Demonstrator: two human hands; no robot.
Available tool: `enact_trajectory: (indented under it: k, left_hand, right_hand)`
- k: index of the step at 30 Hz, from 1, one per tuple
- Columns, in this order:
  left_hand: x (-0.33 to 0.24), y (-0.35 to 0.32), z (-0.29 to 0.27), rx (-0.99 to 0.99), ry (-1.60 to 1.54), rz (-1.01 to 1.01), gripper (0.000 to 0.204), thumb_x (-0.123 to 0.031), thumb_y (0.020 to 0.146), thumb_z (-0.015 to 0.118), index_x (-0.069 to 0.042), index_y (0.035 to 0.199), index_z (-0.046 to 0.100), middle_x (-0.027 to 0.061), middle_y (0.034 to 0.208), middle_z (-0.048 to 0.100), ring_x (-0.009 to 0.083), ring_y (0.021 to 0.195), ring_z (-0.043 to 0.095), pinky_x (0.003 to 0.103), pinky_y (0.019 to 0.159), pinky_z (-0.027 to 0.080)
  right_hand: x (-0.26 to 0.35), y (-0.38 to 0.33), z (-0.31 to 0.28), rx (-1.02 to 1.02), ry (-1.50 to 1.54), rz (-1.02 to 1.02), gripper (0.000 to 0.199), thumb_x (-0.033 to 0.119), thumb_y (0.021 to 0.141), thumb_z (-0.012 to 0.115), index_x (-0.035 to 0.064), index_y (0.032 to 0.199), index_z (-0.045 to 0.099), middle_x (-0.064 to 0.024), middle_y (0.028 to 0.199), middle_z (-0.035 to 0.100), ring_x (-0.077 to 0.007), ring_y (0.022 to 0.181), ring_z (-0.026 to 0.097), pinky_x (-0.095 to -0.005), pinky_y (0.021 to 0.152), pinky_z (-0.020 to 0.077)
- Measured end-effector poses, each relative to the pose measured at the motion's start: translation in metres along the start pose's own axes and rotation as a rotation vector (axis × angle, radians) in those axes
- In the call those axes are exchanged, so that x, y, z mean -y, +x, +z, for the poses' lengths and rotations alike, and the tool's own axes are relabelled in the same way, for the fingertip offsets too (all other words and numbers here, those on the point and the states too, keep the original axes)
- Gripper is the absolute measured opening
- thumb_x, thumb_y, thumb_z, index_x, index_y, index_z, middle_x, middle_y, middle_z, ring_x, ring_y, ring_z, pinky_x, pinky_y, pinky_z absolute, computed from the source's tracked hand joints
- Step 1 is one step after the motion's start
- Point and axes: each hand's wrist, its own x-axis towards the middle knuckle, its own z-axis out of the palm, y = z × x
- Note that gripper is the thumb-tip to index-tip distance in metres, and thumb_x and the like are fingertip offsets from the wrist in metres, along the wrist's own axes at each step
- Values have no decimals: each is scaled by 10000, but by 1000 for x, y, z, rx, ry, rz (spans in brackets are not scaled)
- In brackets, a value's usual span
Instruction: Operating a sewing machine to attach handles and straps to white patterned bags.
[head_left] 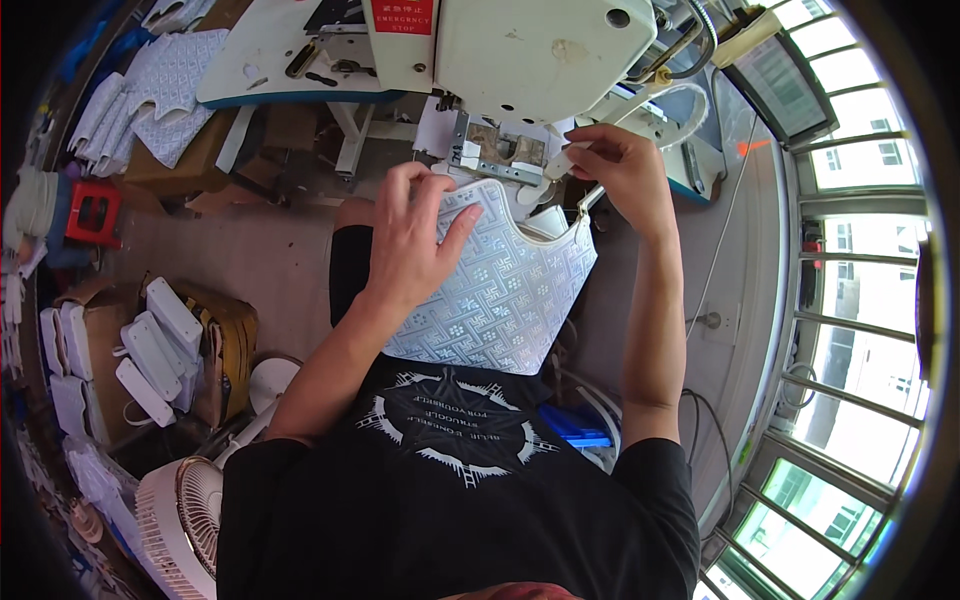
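Note:
A pale silver-blue bag piece (500, 290) with a raised geometric and floral pattern and a curved cut-out along its top edge hangs in front of my lap. My left hand (415, 240) holds it at its upper left edge, the thumb lying on the patterned face. Close below the head of a large cream sewing machine (530, 60), my right hand (620, 175) is closed in a pinch. A small white piece shows at its fingertips, too unclear to name. Beside the cut-out's right end, a metal fitting (585, 210) sits below my right hand.
The machine's metal work plate (500, 150) lies just beyond the bag piece. Similar patterned pieces (180, 90) are stacked at the far left, near a red stool (93, 212). White cases (160, 350) and a fan (180, 510) stand left; barred windows (860, 310) line the right.

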Motion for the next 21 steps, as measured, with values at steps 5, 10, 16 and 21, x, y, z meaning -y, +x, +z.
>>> enact_trajectory:
  k: [5,10,16,21]
  left_hand:
    - [6,-1,-5,121,30,-42,268,-292,971,708,-82,1131,659,100,934,667,305,911,653,436,878,476]
    - [-4,4,-4,288,124,106,352,-360,997,661,-108,1243,664,98,742,690,299,696,685,427,766,524]
    - [-7,18,-10,457,225,118,495,-474,1026,584,-139,1386,639,116,611,670,328,562,676,459,599,552]
    - [-6,19,-8,473,232,110,507,-501,1026,567,-147,1383,635,135,639,687,341,601,701,473,593,556]
  right_hand:
    - [13,19,11,-129,-221,-203,218,74,918,741,-4,1120,760,-107,906,786,-158,776,740,-288,751,581]
    - [-1,40,15,-250,-282,-347,216,117,897,753,25,1092,761,-137,932,786,-218,763,758,-335,728,581]
    - [-4,49,35,-160,-364,-469,176,122,855,763,63,1021,770,-154,900,765,-287,771,753,-378,711,586]
    - [-15,58,47,-250,-484,-746,176,88,797,762,82,973,768,-162,834,729,-361,755,717,-431,694,584]
